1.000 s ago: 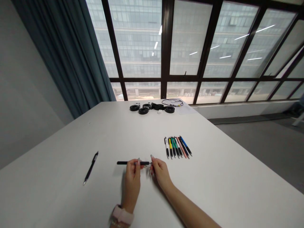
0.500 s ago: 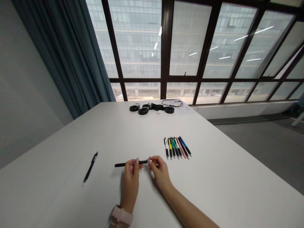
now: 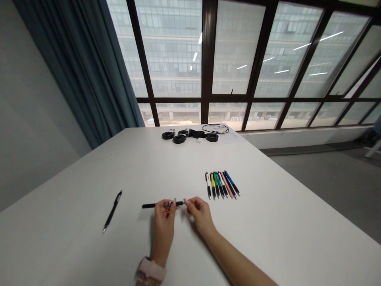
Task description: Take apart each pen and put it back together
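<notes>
Between pinching left fingers [image 3: 174, 206], a black pen [image 3: 149, 205] points at right fingers [image 3: 188, 204], hold unclear

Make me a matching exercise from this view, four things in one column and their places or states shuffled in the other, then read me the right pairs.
Column one:
1. Left hand
2. Multicoloured pens
3. Black rolls
4. Right hand

Column two:
A. At the far end of the white table
B. Pinching a black pen partway along
C. Close to the right-hand end of that pen
D. Lying side by side, farther off than both hands but nearer than the far end

Right pairs: 1-B, 2-D, 3-A, 4-C
</notes>
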`<action>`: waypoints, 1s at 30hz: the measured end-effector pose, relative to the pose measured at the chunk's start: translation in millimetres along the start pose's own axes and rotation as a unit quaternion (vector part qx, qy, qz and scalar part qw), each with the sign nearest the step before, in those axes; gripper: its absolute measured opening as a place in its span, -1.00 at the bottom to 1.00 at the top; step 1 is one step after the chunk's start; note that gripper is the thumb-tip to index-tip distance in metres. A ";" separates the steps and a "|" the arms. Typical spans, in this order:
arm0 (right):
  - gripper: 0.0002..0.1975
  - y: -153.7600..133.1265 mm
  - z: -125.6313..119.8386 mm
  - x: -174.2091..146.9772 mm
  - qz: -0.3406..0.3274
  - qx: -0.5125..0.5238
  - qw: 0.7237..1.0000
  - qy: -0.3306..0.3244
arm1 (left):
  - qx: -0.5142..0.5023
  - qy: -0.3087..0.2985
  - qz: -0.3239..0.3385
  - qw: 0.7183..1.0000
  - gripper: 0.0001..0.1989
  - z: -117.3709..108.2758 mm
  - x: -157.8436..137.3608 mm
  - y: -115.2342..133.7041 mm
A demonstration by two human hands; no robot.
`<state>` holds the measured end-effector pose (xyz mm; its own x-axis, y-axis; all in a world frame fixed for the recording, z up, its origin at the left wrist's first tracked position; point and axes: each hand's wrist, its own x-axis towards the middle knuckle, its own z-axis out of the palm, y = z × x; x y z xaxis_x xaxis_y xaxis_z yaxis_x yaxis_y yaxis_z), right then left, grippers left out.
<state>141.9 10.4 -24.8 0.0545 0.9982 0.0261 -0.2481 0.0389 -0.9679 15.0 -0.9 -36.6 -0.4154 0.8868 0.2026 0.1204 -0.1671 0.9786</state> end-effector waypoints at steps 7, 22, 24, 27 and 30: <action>-0.46 -4.2 0.3 -1.4 -0.008 -0.053 0.999 -0.004 | 0.037 -0.027 0.022 0.999 -0.57 -4.1 -3.4 2.1; -0.38 -1.4 -0.8 -1.1 -0.004 -0.099 0.995 -0.026 | 0.138 -0.018 0.062 0.988 -0.59 -7.1 -8.3 5.5; -0.36 -0.3 -0.8 -1.1 -0.012 -0.111 0.993 -0.026 | 0.141 -0.016 0.062 0.988 -0.59 -7.1 -8.5 5.1; -0.31 1.3 -0.3 -1.5 -0.023 -0.118 0.992 -0.031 | 0.136 -0.022 0.059 0.989 -0.61 -6.3 -8.6 3.8; -0.29 1.4 0.1 -2.5 -0.025 -0.111 0.993 -0.038 | 0.118 -0.025 0.060 0.991 -0.64 -4.7 -8.6 3.3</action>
<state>141.3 7.9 -26.2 -0.0137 0.9963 0.0854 -0.0263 0.0850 -0.9960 14.7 -11.0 -34.9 -0.3409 0.8881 0.3082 0.3762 -0.1716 0.9105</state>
